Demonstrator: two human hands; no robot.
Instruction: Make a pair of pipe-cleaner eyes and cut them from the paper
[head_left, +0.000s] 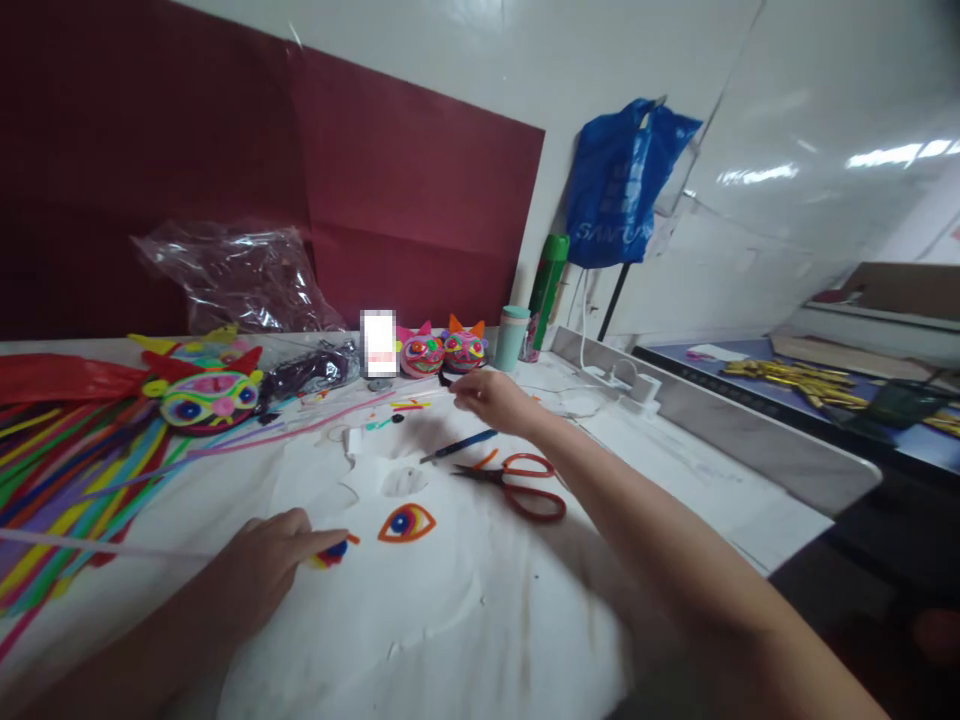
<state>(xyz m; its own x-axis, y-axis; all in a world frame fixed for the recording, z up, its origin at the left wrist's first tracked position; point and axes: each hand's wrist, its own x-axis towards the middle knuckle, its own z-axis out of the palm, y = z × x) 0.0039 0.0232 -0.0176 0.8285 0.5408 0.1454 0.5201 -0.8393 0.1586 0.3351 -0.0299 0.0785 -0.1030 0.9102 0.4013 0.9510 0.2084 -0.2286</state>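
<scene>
My left hand (266, 560) rests on the white table cover (450, 620), its fingertips pinching a small round pipe-cleaner eye piece (330, 552). A finished orange-rimmed eye (406, 523) lies just right of it. My right hand (491, 400) is stretched far forward, fingers closed around a thin pink pipe cleaner (360, 410) near short coloured offcuts (409, 405). Red-handled scissors (521, 483) and a blue pen (459, 445) lie between the hands.
A spread of coloured pipe cleaners (67, 470) covers the left side. A bright mask (206, 395), two small cat heads (442, 352), a teal cup (511, 337), a green can (546, 290), a clear plastic bag (232, 275) and a blue bag (622, 180) stand behind.
</scene>
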